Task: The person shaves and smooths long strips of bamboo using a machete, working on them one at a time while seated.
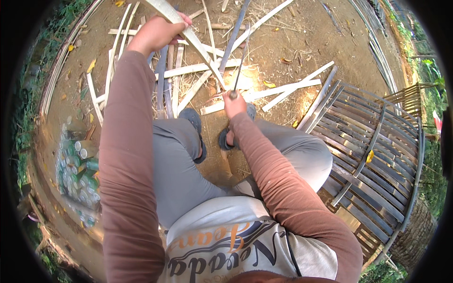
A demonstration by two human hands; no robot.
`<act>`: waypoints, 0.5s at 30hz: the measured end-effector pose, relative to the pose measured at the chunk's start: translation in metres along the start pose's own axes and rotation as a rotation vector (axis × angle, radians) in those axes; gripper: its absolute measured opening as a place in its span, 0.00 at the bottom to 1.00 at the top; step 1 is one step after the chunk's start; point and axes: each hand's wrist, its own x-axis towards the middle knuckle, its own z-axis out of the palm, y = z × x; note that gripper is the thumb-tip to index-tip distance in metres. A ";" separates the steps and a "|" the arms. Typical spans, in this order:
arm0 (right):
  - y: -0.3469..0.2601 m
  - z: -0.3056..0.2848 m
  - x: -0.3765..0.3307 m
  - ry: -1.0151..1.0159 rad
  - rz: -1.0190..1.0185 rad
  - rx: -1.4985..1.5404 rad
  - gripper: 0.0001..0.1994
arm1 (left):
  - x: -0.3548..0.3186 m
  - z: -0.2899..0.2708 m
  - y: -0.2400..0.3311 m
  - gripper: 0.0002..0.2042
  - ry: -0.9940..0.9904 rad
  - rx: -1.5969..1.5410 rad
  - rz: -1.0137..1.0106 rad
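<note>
My left hand [163,35] is closed around a long pale bamboo strip [202,49], held aslant in front of me. The strip's lower end comes down close to my right hand [234,104]; whether they touch, I cannot tell. My right hand is wrapped round the handle of a knife [239,70], whose thin dark blade points away from me. Between my feet and beyond lie several split bamboo strips [288,89], pale and dark, crossing one another on the ground. Thin shavings are scattered among them.
To the right stands a slatted bamboo platform [373,155], close beside my right knee. A heap of bottles [78,165] lies at the left. Long bamboo poles [61,66] border the bare earth. A tree trunk [417,231] stands at the lower right.
</note>
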 end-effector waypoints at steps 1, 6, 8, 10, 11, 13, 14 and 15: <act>0.067 0.010 0.008 0.025 0.013 -0.183 0.18 | 0.006 0.005 0.011 0.12 -0.022 -0.008 0.016; 0.102 0.018 -0.023 -0.551 0.709 -0.007 0.14 | 0.003 0.004 0.008 0.11 -0.034 -0.044 -0.056; 0.090 0.029 -0.022 -0.494 0.736 0.212 0.15 | -0.001 0.001 0.005 0.11 -0.015 -0.057 -0.063; 0.076 0.025 -0.019 -0.454 0.748 0.350 0.16 | -0.001 0.000 0.011 0.11 -0.005 -0.059 -0.068; 0.068 0.020 -0.021 -0.453 0.753 0.369 0.16 | -0.001 0.002 0.013 0.11 0.001 -0.072 -0.051; 0.065 0.015 -0.025 -0.443 0.739 0.376 0.17 | -0.003 0.002 0.017 0.10 0.011 -0.071 -0.030; 0.075 0.011 -0.025 -0.415 0.728 0.369 0.17 | 0.000 0.007 0.017 0.10 -0.004 -0.075 -0.011; 0.082 0.010 -0.026 -0.421 0.742 0.328 0.17 | -0.001 0.006 0.015 0.10 -0.006 -0.089 -0.009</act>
